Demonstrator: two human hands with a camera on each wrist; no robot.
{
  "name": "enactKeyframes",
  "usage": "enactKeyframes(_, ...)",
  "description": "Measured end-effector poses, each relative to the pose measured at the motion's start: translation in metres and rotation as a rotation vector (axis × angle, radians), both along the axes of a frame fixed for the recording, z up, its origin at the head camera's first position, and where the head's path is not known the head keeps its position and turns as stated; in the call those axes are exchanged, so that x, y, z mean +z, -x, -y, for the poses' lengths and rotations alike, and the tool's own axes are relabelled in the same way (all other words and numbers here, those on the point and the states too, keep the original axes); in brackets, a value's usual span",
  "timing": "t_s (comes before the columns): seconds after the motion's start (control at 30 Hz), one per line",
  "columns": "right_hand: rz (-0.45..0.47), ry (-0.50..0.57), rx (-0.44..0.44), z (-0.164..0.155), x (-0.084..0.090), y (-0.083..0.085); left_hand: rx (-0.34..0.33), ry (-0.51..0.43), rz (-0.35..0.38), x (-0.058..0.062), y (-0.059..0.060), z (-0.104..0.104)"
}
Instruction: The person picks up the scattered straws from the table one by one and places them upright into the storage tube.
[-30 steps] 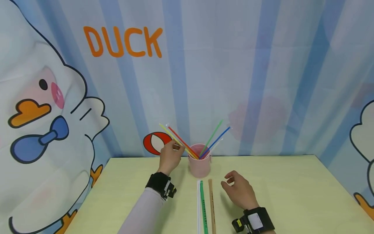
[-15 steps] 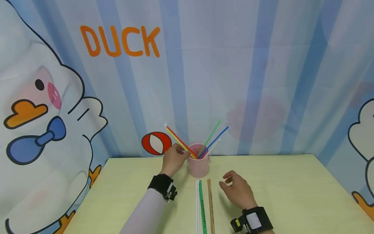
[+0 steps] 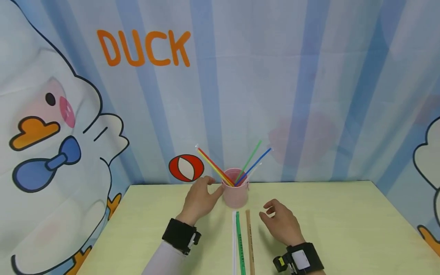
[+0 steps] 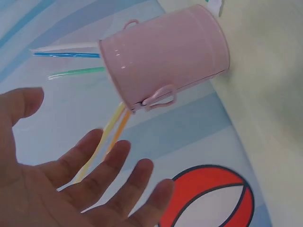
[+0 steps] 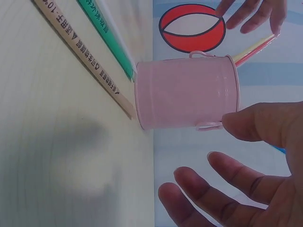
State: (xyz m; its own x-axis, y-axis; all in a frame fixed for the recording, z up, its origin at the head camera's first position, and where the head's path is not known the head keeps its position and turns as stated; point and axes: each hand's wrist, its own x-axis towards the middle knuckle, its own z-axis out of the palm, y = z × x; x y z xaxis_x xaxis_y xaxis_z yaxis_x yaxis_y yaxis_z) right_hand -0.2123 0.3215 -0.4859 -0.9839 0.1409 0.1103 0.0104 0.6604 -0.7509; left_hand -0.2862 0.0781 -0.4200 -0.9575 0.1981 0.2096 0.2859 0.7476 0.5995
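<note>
Orange "DUCK" printed on the backdrop (image 3: 144,49); small print on the brown wrapped straw (image 5: 85,56) and green wrapped straw (image 5: 102,23), illegible.

Left hand (image 3: 200,198) released straws (image 3: 214,168), dropped back, fingers open.

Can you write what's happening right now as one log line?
left hand: open, beside pink cup | right hand: open, on table | wrapped straws: lying flat
</note>
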Motion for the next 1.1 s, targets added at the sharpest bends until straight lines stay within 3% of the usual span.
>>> enactKeyframes(0.23, -0.001, -0.022, 0.002, -0.003, 0.005, 0.0, -0.023, 0.122, -0.01, 0.003, -0.027, 0.013)
enactKeyframes(0.57, 0.023, -0.055, 0.009, -0.002, 0.018, -0.004, -0.009, 0.301, 0.001, -0.009, -0.057, 0.02)
enactKeyframes(0.9, 0.13, -0.136, 0.033, 0.015, 0.013, -0.005, -0.014, 0.336, 0.066, -0.025, -0.066, 0.016)
enactKeyframes(1.1, 0.141, -0.165, 0.043, 0.024, 0.011, -0.008, -0.027, 0.324, 0.061, -0.029, -0.065, 0.016)
